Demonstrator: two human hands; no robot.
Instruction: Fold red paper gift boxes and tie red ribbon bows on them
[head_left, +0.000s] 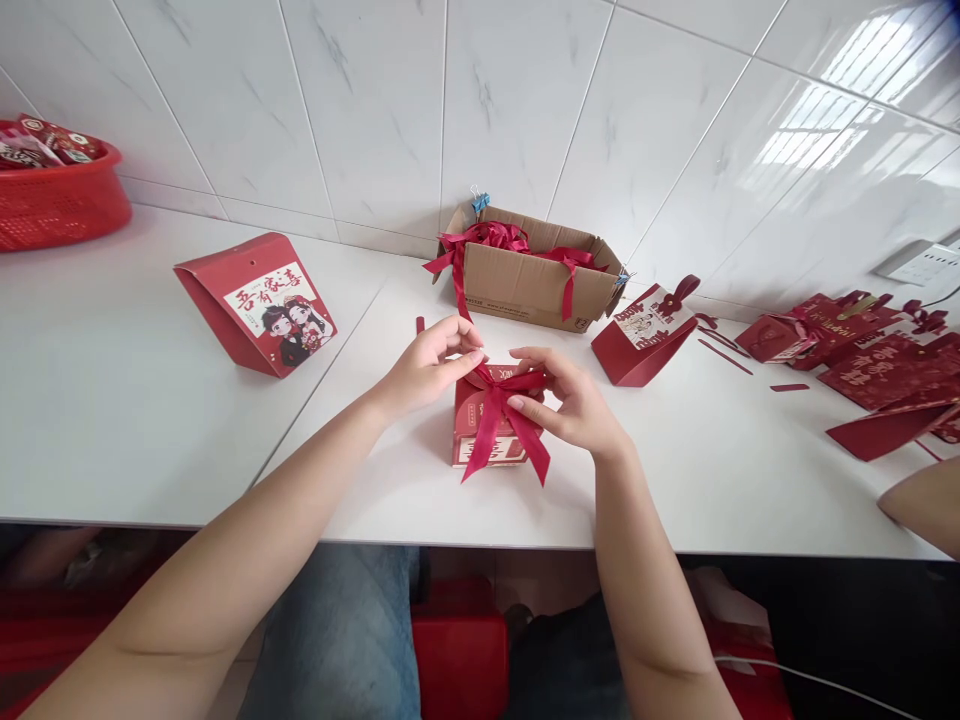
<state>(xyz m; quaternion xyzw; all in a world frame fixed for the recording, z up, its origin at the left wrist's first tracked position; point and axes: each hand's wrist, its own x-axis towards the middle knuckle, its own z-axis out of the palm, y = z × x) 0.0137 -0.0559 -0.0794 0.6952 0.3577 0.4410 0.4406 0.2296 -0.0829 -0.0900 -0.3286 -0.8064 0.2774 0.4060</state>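
A small red gift box (477, 440) stands on the white table (150, 400) in front of me, with a dark red ribbon bow (504, 410) on its top. My left hand (431, 365) pinches the bow's left loop with closed fingers. My right hand (574, 398) pinches the bow's right loop, fingers pressed together. The ribbon's two tails hang down over the box front.
A cardboard box (525, 280) of red ribbon bows sits behind by the tiled wall. A folded red box (259, 305) lies at left, another (646, 335) at right, and several flat ones (862, 360) further right. A red basket (52, 195) stands far left. Another person's arm (926, 505) shows at right.
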